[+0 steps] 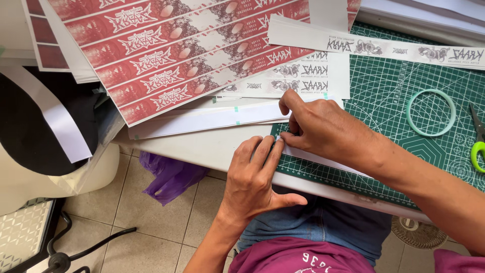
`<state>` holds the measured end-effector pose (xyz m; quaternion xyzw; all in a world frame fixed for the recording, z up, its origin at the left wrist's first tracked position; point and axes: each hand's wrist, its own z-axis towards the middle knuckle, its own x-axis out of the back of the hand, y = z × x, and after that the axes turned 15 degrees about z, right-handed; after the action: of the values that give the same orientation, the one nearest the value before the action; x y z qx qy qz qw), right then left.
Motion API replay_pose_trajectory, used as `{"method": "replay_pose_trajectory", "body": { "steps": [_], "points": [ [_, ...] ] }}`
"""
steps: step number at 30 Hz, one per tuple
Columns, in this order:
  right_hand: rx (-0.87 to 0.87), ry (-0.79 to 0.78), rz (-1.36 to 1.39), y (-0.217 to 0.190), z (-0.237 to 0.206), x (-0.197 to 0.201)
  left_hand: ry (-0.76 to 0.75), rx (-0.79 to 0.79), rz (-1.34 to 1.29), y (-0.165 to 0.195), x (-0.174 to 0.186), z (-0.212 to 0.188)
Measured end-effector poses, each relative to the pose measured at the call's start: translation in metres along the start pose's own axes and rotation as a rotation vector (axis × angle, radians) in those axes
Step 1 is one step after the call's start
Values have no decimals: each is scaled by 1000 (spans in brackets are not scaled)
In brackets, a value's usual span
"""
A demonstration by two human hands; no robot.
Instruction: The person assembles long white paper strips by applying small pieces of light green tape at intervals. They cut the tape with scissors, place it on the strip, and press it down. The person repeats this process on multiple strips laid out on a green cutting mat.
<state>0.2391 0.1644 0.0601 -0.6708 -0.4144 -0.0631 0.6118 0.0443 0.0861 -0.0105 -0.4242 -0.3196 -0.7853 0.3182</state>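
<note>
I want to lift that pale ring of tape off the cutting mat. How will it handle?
The tape ring looks thin-walled and nearly used up, so it is probably very light and may flex out of round when pinched. It lies flat on the green cutting mat, so it should not roll unless stood on edge. A push would likely slide it toward the scissors.

Red-and-white label strips (166,55) upper left; white black-printed strips (374,48) over the green mat.

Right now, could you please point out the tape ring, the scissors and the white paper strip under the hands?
tape ring (410,123): head view, left side of the band.
scissors (477,150): head view, green handle.
white paper strip (323,160): head view, middle of its bare length.
</note>
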Motion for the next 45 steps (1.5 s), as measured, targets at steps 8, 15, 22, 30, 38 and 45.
{"method": "replay_pose_trajectory", "body": {
  "steps": [8,15,22,30,38,45],
  "points": [
    [21,22,-15,1,-1,-4,2,5,3,1,2,-3],
    [6,17,-14,1,-2,-4,0,10,-12,0,3,-4],
    [46,32,-16,0,-1,-5,8,20,-18,1,4,-6],
    [24,33,-13,-3,-2,-5,6,12,-6,1,6,-5],
    [86,107,9,8,-15,-9,-11,10,-8,9,11,-5],
    [153,516,48,20,-118,-4,-15,1,-9,23,25,-17]
  ]
}}
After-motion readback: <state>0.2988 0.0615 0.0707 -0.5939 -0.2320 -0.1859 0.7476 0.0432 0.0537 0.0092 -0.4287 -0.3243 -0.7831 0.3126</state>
